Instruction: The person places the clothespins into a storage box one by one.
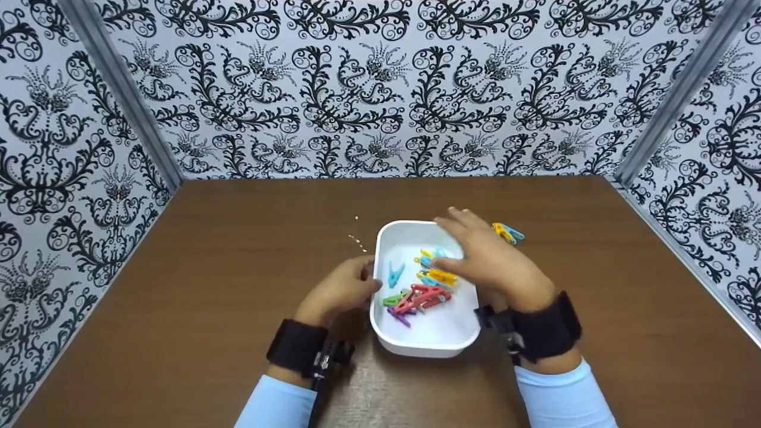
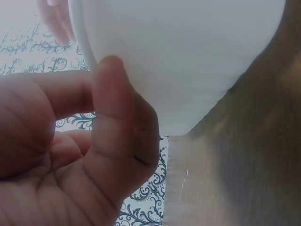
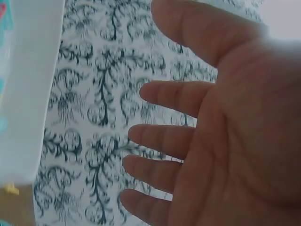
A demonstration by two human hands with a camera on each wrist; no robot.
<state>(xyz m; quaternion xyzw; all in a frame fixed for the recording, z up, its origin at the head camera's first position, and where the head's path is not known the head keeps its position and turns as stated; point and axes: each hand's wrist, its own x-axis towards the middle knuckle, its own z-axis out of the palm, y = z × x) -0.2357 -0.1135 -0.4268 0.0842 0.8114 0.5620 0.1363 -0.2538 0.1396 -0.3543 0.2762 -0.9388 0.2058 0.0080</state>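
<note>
A white plastic tray (image 1: 425,339) holds several clothespins: red ones (image 1: 419,297), a light blue one (image 1: 396,274), green (image 1: 393,299), purple (image 1: 399,315) and yellow ones (image 1: 441,276). At the tray's left side my left hand (image 1: 342,288) grips the rim with thumb and curled fingers. In the left wrist view, fingers (image 2: 113,103) press against the tray's outer wall (image 2: 178,52). My right hand (image 1: 490,258) hovers over the tray's right edge, fingers straight and spread, holding nothing. It hides part of that edge and some clothespins.
Beyond the right hand, yellow and light blue clothespins (image 1: 507,232) lie on the brown table (image 1: 238,255). Small pale specks (image 1: 357,241) dot the table left of the tray. Patterned panels (image 1: 380,89) stand behind and on both sides.
</note>
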